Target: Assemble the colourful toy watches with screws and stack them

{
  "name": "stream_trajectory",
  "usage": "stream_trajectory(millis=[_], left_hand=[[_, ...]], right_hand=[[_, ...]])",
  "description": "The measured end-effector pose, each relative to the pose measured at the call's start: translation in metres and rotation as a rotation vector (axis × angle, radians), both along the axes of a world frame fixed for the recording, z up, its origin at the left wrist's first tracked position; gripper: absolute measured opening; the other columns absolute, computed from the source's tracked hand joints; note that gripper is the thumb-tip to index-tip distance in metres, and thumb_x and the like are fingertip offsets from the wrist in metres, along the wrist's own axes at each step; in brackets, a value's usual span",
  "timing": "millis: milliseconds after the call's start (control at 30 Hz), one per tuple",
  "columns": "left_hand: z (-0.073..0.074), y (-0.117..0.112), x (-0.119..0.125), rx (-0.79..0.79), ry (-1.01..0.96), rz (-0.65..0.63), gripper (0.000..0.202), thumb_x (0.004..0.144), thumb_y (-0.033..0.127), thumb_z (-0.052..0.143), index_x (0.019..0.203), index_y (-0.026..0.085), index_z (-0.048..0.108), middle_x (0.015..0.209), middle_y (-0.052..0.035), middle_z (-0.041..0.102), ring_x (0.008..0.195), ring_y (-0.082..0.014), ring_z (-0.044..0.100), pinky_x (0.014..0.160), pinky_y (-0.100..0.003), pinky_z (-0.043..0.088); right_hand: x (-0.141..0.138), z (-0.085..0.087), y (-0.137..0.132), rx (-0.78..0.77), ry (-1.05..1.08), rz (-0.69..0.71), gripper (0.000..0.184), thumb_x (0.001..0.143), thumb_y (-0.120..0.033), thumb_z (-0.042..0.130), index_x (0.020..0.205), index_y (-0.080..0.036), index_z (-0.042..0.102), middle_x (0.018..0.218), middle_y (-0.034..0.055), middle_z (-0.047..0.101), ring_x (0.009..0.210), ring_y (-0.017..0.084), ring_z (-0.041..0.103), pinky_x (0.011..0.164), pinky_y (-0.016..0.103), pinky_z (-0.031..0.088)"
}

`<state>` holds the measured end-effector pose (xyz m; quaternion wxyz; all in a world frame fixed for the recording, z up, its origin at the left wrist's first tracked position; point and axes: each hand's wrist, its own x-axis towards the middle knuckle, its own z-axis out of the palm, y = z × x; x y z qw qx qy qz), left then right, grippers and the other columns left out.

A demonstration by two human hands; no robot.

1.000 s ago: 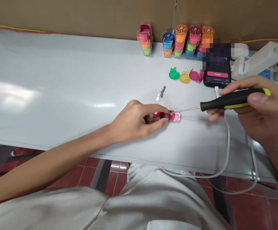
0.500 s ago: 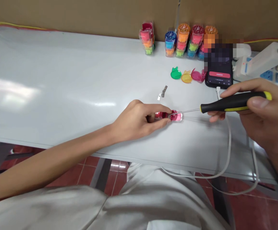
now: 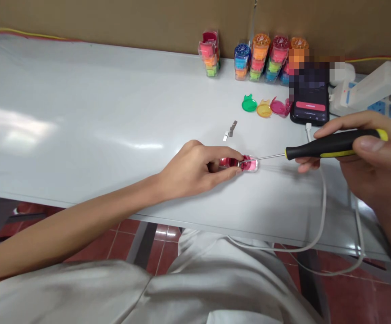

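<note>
- The left hand (image 3: 195, 168) pinches a pink case (image 3: 250, 164) between thumb and forefinger, pressing it to the table (image 3: 80, 112).
- The right hand (image 3: 367, 166) is wrapped round a screwdriver (image 3: 330, 146), whose tip sits inside the case.
- The case is small and see-through, and lies flat between the hands.
- Beyond the hands lie metal bits (image 3: 233, 127), coloured lids (image 3: 264, 109) and stacked cases (image 3: 259, 58).

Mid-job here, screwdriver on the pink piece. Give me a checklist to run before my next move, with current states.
1. Left hand pins the pink piece to the table: ok.
2. Right hand grip closed around the screwdriver handle: ok.
3. Screwdriver tip touching the pink piece: ok; seated in a screw: cannot tell.
4. Left fingertips clear of the tip: not ok, they sit right beside it.
5. White cable clear of the pink piece: ok, it runs under the right hand.
</note>
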<state>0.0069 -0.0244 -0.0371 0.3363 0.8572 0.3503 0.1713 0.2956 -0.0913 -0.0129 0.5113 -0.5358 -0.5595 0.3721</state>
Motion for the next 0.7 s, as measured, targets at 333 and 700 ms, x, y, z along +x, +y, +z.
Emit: stream_trajectory(millis=[333,700], left_hand=[[0.001,-0.001,0.001,-0.01,-0.006,0.01,0.024,0.094,0.031,0.073,0.114,0.022,0.081,0.057,0.0069,0.054,0.05,-0.0046,0.038,0.05,-0.016,0.033],[0.002,-0.003,0.003,-0.059,0.007,0.044,0.029,0.094,0.032,0.073,0.121,0.026,0.081,0.054,0.0074,0.047,0.053,-0.0066,0.027,0.049,-0.017,0.03]], right_hand=[[-0.002,0.002,-0.002,0.01,-0.023,-0.02,0.022,0.088,-0.018,0.058,0.098,-0.022,0.077,0.074,0.0005,0.077,0.066,0.023,0.075,0.061,0.036,0.056],[-0.022,0.019,0.009,0.121,-0.302,0.011,0.012,0.092,-0.03,0.073,0.103,-0.026,0.073,0.09,-0.0023,0.07,0.076,0.013,0.07,0.07,0.032,0.055]])
